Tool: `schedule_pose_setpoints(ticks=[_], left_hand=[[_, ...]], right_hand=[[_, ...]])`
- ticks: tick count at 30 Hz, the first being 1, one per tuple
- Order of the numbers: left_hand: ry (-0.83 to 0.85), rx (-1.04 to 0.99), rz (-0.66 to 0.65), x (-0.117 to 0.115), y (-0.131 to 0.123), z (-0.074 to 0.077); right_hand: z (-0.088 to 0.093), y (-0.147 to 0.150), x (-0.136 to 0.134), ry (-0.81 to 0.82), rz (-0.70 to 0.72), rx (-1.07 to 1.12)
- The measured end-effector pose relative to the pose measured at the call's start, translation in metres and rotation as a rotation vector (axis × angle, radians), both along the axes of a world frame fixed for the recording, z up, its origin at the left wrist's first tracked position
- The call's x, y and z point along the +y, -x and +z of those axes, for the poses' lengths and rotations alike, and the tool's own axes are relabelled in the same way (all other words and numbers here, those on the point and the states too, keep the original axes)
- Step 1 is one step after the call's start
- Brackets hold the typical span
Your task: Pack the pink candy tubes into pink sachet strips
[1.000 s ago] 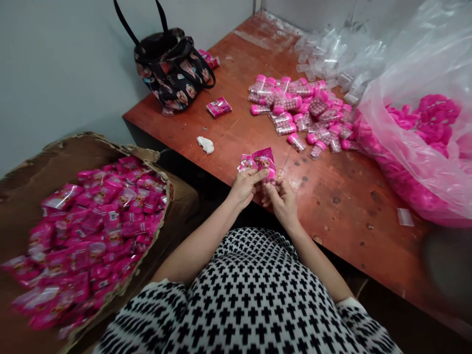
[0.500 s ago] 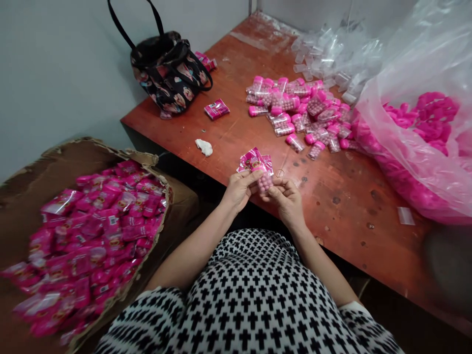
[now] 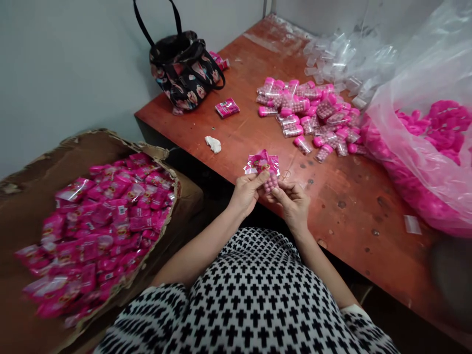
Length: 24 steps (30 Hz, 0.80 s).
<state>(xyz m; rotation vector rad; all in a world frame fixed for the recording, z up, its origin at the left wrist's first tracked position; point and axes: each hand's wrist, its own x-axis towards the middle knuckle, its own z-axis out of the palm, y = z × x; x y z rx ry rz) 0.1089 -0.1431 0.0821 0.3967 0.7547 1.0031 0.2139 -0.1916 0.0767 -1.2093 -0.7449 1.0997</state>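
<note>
Since a second ago, a little tube (image 3: 272, 183) of pink balls has come to poke out at the lower end of the pink packet (image 3: 262, 162). Before, the hands held that packet flat with no tube showing.

Far on the left sits a torn cardboard box (image 3: 22, 196), full of shiny pink packs (image 3: 106, 221). Next comes the table (image 3: 354, 231), red-brown and spotty. At its back left corner stands a dark flowery handbag (image 3: 186, 73). One loose pack (image 3: 227, 107) lies just beside it, and a small white wad (image 3: 214, 144) lies nearer the front edge.

Over the front edge, the left hand (image 3: 246, 191) has its fingers pinching the side of the pink packet, with the thumb on top. The right hand (image 3: 293, 201) touches the left one, and its fingers pinch the little tube from below.

Farther back and to the right lies a heap of filled tubes (image 3: 309, 115) with pink caps on them. Behind that heap lie clear empty tubes (image 3: 339, 54). Far on the right, a big clear bag (image 3: 424, 59) holds lots of loose pink caps (image 3: 442, 118).
</note>
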Motion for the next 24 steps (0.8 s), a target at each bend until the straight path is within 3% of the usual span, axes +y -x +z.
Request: schedule_pose_setpoints(ticks=[6, 9, 11, 13, 15, 17, 20, 24], left_hand=[[0.007, 0.047, -0.038, -0.011, 0.000, -0.004], [0.004, 0.049, -0.028, -0.014, 0.014, 0.000], [-0.015, 0.068, 0.098, -0.017, 0.034, 0.006], [-0.053, 0.110, 0.333, -0.019, 0.061, 0.011], [-0.095, 0.174, 0.602, -0.018, 0.086, 0.010], [-0.109, 0.242, 0.713, -0.013, 0.099, 0.002], [-0.224, 0.489, 0.572, 0.004, 0.088, -0.020], [-0.669, 1.016, 0.217, 0.035, 0.052, -0.046]], right_hand=[[-0.010, -0.004, 0.016, 0.027, 0.051, 0.031], [-0.008, 0.006, 0.023, 0.033, 0.127, 0.027], [-0.004, 0.013, 0.025, 0.025, 0.220, 0.039], [-0.002, 0.015, 0.024, 0.015, 0.280, 0.037], [-0.002, 0.009, 0.022, 0.017, 0.258, 0.007], [-0.005, -0.002, 0.021, 0.041, 0.193, -0.038], [-0.011, -0.017, 0.020, 0.071, 0.136, -0.092], [-0.013, -0.021, 0.021, 0.074, 0.157, -0.133]])
